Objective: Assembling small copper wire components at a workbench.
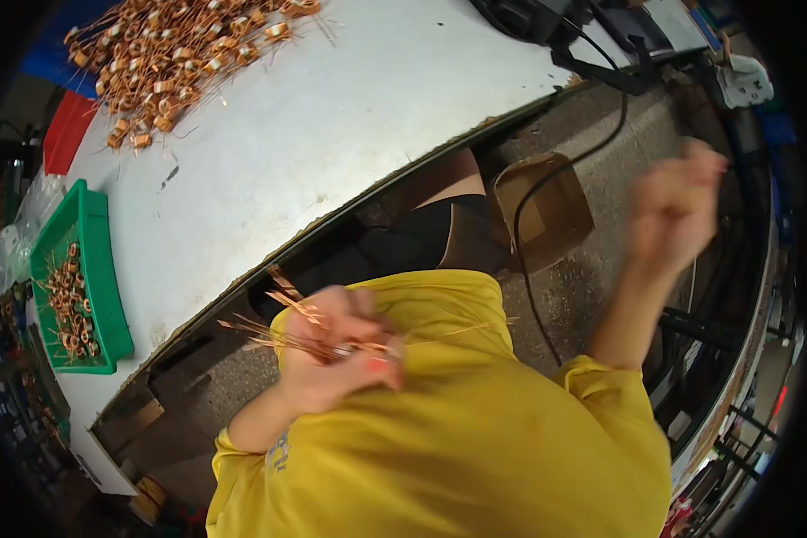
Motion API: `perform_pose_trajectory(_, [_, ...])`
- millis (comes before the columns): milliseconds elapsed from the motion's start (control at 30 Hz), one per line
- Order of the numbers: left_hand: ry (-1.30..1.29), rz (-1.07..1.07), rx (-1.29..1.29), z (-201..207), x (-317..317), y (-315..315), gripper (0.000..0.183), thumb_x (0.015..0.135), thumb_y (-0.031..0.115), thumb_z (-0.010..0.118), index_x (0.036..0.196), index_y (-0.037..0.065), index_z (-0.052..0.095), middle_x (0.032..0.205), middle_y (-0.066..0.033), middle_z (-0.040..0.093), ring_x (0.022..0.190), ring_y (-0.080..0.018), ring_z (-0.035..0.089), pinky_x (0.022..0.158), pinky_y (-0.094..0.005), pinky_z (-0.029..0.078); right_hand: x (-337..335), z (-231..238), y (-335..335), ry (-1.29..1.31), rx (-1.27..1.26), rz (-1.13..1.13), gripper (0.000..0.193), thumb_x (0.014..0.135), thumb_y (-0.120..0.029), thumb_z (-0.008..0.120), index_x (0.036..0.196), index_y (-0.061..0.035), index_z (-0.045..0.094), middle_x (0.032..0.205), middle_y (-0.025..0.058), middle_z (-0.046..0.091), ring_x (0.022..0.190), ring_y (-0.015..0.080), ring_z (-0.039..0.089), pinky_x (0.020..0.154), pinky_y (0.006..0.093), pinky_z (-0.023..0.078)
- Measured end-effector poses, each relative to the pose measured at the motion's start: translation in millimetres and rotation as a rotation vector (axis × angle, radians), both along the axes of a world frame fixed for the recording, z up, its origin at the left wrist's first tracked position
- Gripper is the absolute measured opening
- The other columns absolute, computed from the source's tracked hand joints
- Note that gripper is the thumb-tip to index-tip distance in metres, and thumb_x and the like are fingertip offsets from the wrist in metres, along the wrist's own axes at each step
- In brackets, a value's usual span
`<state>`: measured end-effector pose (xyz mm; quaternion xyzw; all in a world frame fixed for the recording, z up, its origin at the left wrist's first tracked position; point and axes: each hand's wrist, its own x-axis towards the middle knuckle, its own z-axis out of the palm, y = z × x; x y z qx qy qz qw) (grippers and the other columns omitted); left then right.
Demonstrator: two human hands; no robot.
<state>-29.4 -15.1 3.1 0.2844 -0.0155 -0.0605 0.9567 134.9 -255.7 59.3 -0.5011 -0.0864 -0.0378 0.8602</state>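
My left hand (341, 354) is closed in front of my yellow shirt, wrapped round a small bunch of copper-wire coils (341, 348). Their thin wire leads (264, 334) stick out to the left past the fingers, and one fine wire (462, 332) stretches to the right across the shirt. Out to the right, away from the table, my right hand (677, 211) is raised and blurred by motion. Its fingers look curled together; whether anything is between them cannot be made out.
A big heap of copper coils (175, 67) lies on the white table (332, 117) at the far left. Nearer stands a green tray (108, 296) with more coils, beside a red bin (67, 130). A black cable (522, 233) hangs past a cardboard box (547, 211).
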Motion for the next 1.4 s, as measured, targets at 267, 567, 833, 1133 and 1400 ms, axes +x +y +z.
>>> perform_pose_trajectory(267, [0.125, -0.017, -0.221, -16, 2, 23, 0.019, 0.076, -0.004, 0.059, 0.091, 0.003, 0.051, 0.077, -0.0089, 0.047, 0.057, -0.0236, 0.057, 0.049, -0.0271, 0.048, -21, -32, 17, -0.143, -0.661, 0.336, 0.023, 0.09, -0.024, 0.045, 0.095, -0.0027, 0.054, 0.062, -0.0029, 0.045, 0.05, 0.0057, 0.036, 0.048, 0.0171, 0.029])
perform_pose_trajectory(567, [0.187, -0.037, -0.181, -12, 2, 21, 0.016, 0.079, -0.009, 0.055, 0.091, 0.001, 0.055, 0.082, -0.0135, 0.06, 0.06, -0.0217, 0.059, 0.056, -0.0275, 0.047, -22, -29, 90, -0.469, -0.544, 0.709, 0.017, 0.078, -0.015, 0.062, 0.084, 0.0009, 0.06, 0.067, 0.0015, 0.047, 0.056, 0.0105, 0.037, 0.052, 0.02, 0.03])
perform_pose_trajectory(833, [0.153, 0.045, -0.069, -8, 5, 18, 0.017, 0.077, -0.007, 0.058, 0.09, 0.003, 0.055, 0.079, -0.0118, 0.057, 0.057, -0.0227, 0.058, 0.053, -0.0264, 0.046, -39, -23, 95, -0.851, -0.821, 0.177, 0.003, 0.07, -0.001, 0.064, 0.071, -0.0025, 0.061, 0.055, 0.0028, 0.05, 0.056, 0.0114, 0.041, 0.054, 0.0211, 0.036])
perform_pose_trajectory(1133, [0.148, -0.037, 0.027, -1, 9, 18, 0.017, 0.08, -0.007, 0.057, 0.093, 0.002, 0.053, 0.076, -0.0124, 0.059, 0.061, -0.0201, 0.06, 0.058, -0.0269, 0.049, -46, -38, 86, -0.486, -0.545, 0.22, 0.015, 0.083, -0.012, 0.055, 0.07, -0.0039, 0.057, 0.058, 0.004, 0.048, 0.054, 0.0111, 0.037, 0.05, 0.0207, 0.031])
perform_pose_trajectory(1400, [0.225, -0.041, -0.198, -3, 5, 26, 0.019, 0.08, -0.004, 0.059, 0.096, 0.001, 0.051, 0.083, -0.0122, 0.059, 0.07, -0.0188, 0.061, 0.059, -0.0273, 0.051, -24, -51, 67, -0.167, -0.442, 0.401, 0.023, 0.092, -0.023, 0.045, 0.088, -0.0026, 0.054, 0.065, 0.0005, 0.041, 0.06, 0.009, 0.035, 0.053, 0.0179, 0.028])
